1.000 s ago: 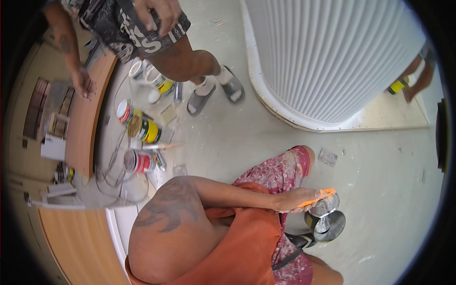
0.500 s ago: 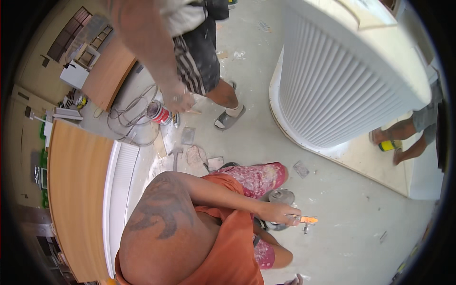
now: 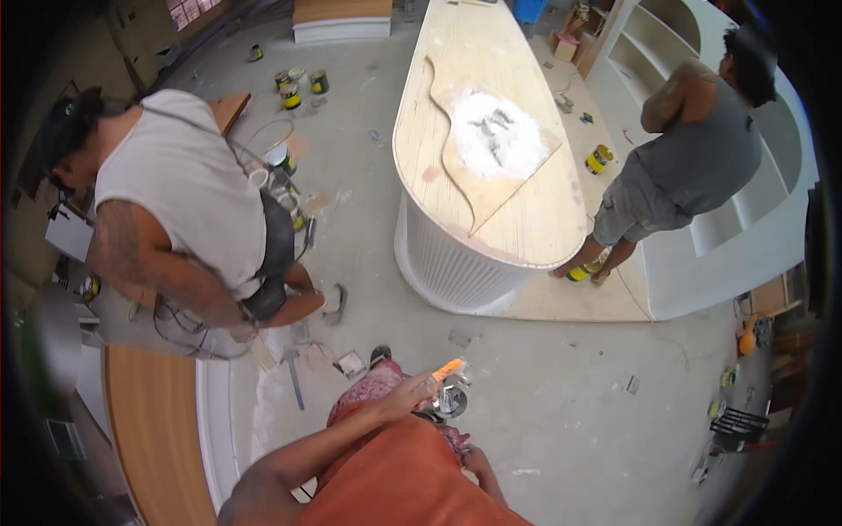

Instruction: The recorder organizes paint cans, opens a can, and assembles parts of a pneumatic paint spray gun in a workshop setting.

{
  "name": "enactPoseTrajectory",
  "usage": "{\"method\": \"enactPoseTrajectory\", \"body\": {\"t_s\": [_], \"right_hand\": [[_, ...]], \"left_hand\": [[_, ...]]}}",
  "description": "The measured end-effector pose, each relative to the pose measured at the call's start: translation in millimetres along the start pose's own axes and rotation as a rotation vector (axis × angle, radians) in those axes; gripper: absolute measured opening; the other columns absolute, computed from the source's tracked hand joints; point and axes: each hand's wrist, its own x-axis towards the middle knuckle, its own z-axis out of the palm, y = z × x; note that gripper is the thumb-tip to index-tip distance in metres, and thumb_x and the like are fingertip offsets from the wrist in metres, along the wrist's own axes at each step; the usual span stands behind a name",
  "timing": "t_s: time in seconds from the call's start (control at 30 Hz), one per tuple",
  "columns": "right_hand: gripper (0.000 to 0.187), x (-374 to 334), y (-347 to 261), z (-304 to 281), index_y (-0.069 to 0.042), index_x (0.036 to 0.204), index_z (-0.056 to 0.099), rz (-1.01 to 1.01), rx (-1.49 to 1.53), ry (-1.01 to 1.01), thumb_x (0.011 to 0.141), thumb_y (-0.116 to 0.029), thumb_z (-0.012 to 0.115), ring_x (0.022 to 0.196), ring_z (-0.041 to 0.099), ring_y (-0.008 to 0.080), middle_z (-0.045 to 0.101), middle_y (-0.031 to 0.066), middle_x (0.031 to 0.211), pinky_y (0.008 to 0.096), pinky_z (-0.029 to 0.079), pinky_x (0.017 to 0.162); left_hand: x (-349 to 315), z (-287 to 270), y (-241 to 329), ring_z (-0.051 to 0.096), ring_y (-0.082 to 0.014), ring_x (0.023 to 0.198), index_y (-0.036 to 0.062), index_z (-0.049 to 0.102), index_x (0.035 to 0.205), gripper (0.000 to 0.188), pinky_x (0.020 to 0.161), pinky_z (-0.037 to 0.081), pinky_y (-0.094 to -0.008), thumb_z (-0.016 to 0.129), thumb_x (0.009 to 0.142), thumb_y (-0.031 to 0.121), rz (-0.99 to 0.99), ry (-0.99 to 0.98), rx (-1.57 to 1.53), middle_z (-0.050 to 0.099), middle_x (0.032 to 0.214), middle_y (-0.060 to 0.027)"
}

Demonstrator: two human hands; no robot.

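Handle [image 3: 448, 369], slim and orange, is gripped by the left hand [image 3: 405, 399]; the right hand [image 3: 476, 459] has an unclear grip.

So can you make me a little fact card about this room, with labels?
Left hand: holding an orange thing
Right hand: hard to make out
Close by: round silvery container
Others: person in white, person in grey
Counter: ribbed side, wavy-edged board on top
On the board: white patch
Floor: hammer, cans
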Motion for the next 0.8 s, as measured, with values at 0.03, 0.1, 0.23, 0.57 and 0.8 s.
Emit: {"method": "enactPoseTrajectory", "body": {"t_s": [0.03, 0.1, 0.23, 0.57, 0.8], "right_hand": [[0.027, -9.4, 55.9, 12.1, -0.004, 0.112, 0.067, 0.055, -0.063, -0.061, 0.088, -0.012, 0.059, 0.061, 0.061, 0.0171, 0.068, 0.007, 0.076, 0.0344, 0.052, 0.056], [0.027, 12.0, 78.6, 24.8, -0.005, 0.107, 0.069, -0.054, 0.011, 0.093, 0.083, -0.013, 0.06, 0.06, 0.062, 0.0174, 0.068, 0.0092, 0.075, 0.034, 0.051, 0.054], [0.037, 46.7, -9.4, -28.6, -0.009, 0.11, 0.07, -0.118, -0.102, 0.512, 0.074, -0.011, 0.062, 0.06, 0.062, 0.0219, 0.066, 0.0162, 0.072, 0.0367, 0.051, 0.057], [0.033, 14.8, -103.8, -39.8, -0.004, 0.113, 0.065, -0.374, 0.042, 0.513, 0.086, -0.022, 0.064, 0.091, 0.068, 0.0339, 0.07, 0.0213, 0.095, 0.0407, 0.052, 0.081], [0.028, -37.6, -54.8, -44.7, -0.004, 0.115, 0.064, -0.199, 0.126, 0.006, 0.087, -0.006, 0.061, 0.083, 0.057, 0.0123, 0.064, 0.006, 0.091, 0.0281, 0.048, 0.075]], "left_hand": [[-38.0, 11.1, -39.5, 0.042, -0.0023, 0.065, 0.0096, 0.054, 0.111, 0.037, 0.057, 0.034, -0.017, 0.05, 0.102, 0.045, 0.015, 0.115, -0.057, 0.049, 0.083, 0.0049], [-84.6, 11.8, -27.2, 0.046, -0.002, 0.065, 0.0091, 0.054, 0.11, 0.036, 0.054, 0.036, -0.0165, 0.048, 0.102, 0.044, 0.015, 0.149, -0.06, 0.052, 0.085, 0.0039], [-88.5, -23.3, -16.7, 0.05, -0.0046, 0.062, 0.0082, 0.052, 0.111, 0.033, 0.045, 0.04, -0.0202, 0.048, 0.102, 0.04, 0.027, 0.229, -0.257, 0.053, 0.089, 0.0011], [-95.1, -7.2, -19.8, 0.056, -0.0147, 0.085, 0.005, 0.049, 0.116, 0.038, 0.068, 0.049, -0.0282, 0.056, 0.094, 0.036, 0.161, 0.246, -0.167, 0.054, 0.097, -0.005], [-90.9, 93.8, -108.9, 0.052, -0.0199, 0.097, 0.0044, 0.051, 0.109, 0.051, 0.089, 0.046, -0.0386, 0.051, 0.096, 0.054, 0.301, 0.185, -0.606, 0.053, 0.098, -0.0062]]}}
